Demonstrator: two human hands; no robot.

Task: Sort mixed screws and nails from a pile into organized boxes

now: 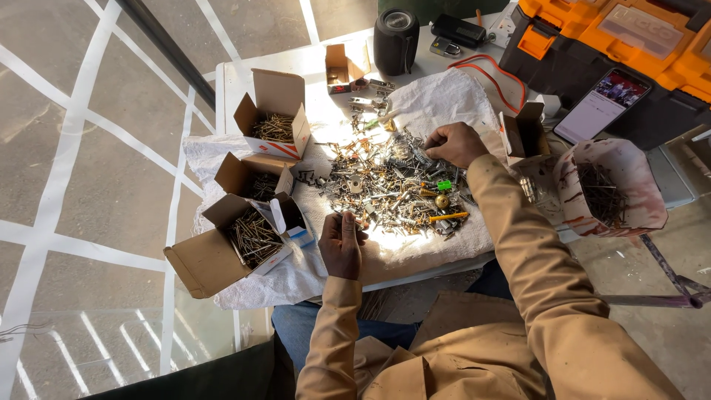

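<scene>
Left hand [341, 246] pinches screws at the table's near edge; right hand [455, 144] curls into the hardware pile [392, 185].

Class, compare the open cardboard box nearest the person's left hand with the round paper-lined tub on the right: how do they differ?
The brown rectangular cardboard box has square sides and open flaps; the round pink-stained paper-lined tub has a curved, flapless rim. The box lies on the white woven cloth; the tub sits off it, at the table's right edge. Both hold dark nails or screws.
</scene>
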